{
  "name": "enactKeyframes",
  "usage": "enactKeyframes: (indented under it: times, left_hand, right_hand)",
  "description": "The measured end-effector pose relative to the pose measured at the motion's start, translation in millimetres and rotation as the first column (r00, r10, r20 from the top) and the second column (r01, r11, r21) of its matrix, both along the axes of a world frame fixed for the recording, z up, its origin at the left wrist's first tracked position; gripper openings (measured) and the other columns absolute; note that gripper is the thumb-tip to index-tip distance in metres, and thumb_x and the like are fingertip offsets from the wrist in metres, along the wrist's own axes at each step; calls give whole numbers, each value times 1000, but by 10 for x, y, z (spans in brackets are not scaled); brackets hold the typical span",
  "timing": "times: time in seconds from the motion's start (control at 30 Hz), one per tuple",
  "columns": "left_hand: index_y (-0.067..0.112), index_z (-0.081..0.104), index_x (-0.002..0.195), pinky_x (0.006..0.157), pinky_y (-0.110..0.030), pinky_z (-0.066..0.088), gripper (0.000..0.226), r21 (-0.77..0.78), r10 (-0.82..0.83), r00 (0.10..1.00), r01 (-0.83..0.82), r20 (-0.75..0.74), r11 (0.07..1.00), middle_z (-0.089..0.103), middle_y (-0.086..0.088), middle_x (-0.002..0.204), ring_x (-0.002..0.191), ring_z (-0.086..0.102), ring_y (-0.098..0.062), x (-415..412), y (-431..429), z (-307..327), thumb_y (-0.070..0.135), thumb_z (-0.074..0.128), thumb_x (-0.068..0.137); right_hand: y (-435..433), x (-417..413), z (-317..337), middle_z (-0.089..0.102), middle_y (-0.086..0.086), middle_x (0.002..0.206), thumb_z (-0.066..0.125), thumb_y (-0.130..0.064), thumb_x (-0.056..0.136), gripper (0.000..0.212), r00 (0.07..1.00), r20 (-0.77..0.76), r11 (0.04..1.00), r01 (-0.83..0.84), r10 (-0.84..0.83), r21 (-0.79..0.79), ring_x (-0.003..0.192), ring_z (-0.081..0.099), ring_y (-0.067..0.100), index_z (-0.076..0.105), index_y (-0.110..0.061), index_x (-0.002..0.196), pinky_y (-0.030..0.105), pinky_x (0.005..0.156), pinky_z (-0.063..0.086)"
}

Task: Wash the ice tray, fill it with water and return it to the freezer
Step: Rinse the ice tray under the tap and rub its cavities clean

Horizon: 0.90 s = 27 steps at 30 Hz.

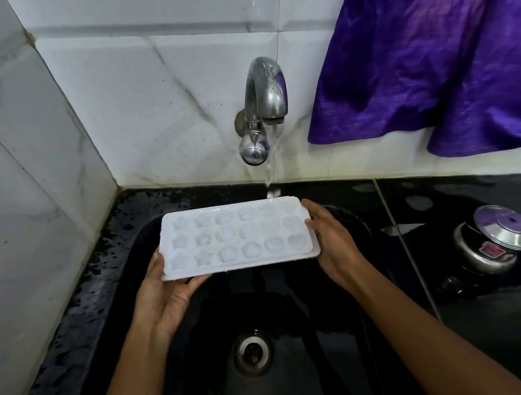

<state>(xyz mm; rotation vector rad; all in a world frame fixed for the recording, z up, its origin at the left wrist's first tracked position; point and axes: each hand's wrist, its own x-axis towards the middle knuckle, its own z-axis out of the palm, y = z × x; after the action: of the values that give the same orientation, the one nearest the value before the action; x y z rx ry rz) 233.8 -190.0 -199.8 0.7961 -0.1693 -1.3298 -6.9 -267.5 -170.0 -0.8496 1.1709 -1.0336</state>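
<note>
Both hands, left hand (168,292) and right hand (334,247), grip the ice tray (236,236) ends under the tap (264,99); filling seems underway; next, slide the tray so every cup fills.

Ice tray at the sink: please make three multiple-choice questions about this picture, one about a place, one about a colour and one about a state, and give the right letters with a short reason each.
1. Where does the water stream land on the ice tray?
A. at its far edge, near the right end
B. at its near left corner
C. in its middle

2. What colour is the cloth hanging on the right?
A. green
B. purple
C. yellow

3. How is the ice tray held?
A. by one hand only
B. it lies flat on a shelf
C. by both hands, one at each short end

Answers:
1 A: the stream from the tap falls onto the far edge near the right end.
2 B: the fabric is plainly purple.
3 C: the left hand and the right hand hold opposite ends above the sink.
</note>
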Motion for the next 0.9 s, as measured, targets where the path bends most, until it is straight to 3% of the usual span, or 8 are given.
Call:
enactKeyframes:
  times: [0.2,0.37,0.47,0.53,0.67,0.8,0.9]
  left_hand:
    - [17,56,120,61,-48,58,28,31,-61,998,61,-22,998,70,-8,109,94,69,-27,-406,-217,22,24,37,100]
    - [13,46,134,63,-50,59,36,84,-99,994,103,-51,991,59,-15,126,107,61,-33,-715,-331,42,25,35,102]
    - [11,44,137,61,-51,58,38,108,-106,992,113,-63,988,56,-17,131,110,59,-34,-869,-354,54,26,35,102]
    - [13,45,136,61,-50,58,38,126,-122,991,128,-48,984,57,-16,130,110,59,-34,-970,-353,60,26,35,102]
    - [15,48,134,65,-49,55,37,150,-158,987,162,-37,975,58,-14,129,109,60,-33,-1133,-335,71,27,35,102]
    - [13,47,135,67,-50,55,38,173,-142,989,145,-29,974,57,-16,131,115,57,-35,-1097,-286,67,27,35,102]
    - [11,44,137,66,-50,59,39,172,-115,993,113,3,979,56,-16,131,117,55,-36,-933,-215,67,25,34,103]
  right_hand:
    - [-58,-400,22,66,-13,95,40,-1,91,36,991,-109,997,71,-74,-35,77,67,1,60,-31,96,15,58,51]
    - [-165,-663,119,55,5,127,42,-5,93,38,929,-365,997,43,-63,-64,103,55,16,52,-22,125,26,83,44]
    - [-252,-714,257,47,5,140,45,-9,92,45,785,-612,985,-13,-96,-172,120,48,19,45,-18,136,27,99,37]
    - [-301,-650,387,46,6,140,48,-9,92,44,741,-662,956,-102,-110,-273,127,45,21,45,-16,136,32,106,36]
    - [-388,-332,658,45,11,138,54,-9,91,48,655,-749,824,-367,-100,-431,124,45,23,42,-15,137,29,102,36]
    - [-548,-9,824,27,13,148,61,-15,88,62,430,-895,667,-634,-116,-392,132,34,30,33,-21,142,37,105,34]
    - [-656,150,881,21,14,151,66,-17,84,64,221,-946,570,-757,-237,-319,128,36,37,36,-21,139,42,98,42]
